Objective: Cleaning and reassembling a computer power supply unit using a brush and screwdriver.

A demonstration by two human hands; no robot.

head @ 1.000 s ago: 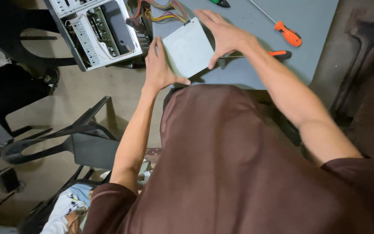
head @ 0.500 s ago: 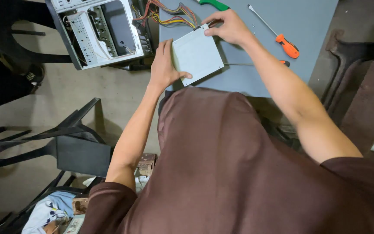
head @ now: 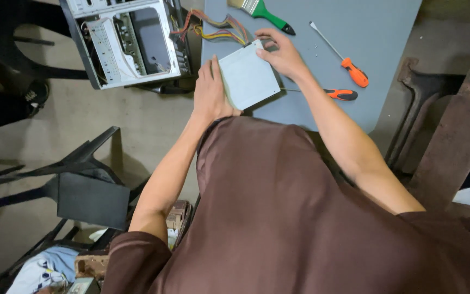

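A grey metal power supply box (head: 247, 79) rests on the blue-grey table (head: 376, 32), with a bundle of coloured wires (head: 218, 31) running from its far corner. My left hand (head: 211, 92) grips the box's near left edge. My right hand (head: 281, 54) holds its far right corner, fingers curled over the top. The box lies flat between both hands.
An open computer case (head: 126, 41) stands on the floor left of the table. On the table lie a green-handled brush (head: 262, 12) and two orange-handled screwdrivers (head: 349, 68) (head: 338, 94). Black chairs (head: 77, 185) stand at the lower left, a rusty metal frame (head: 452, 136) at the right.
My right hand has shifted from the box's right side up to its far corner. The view has swung so the table and case sit lower in frame.
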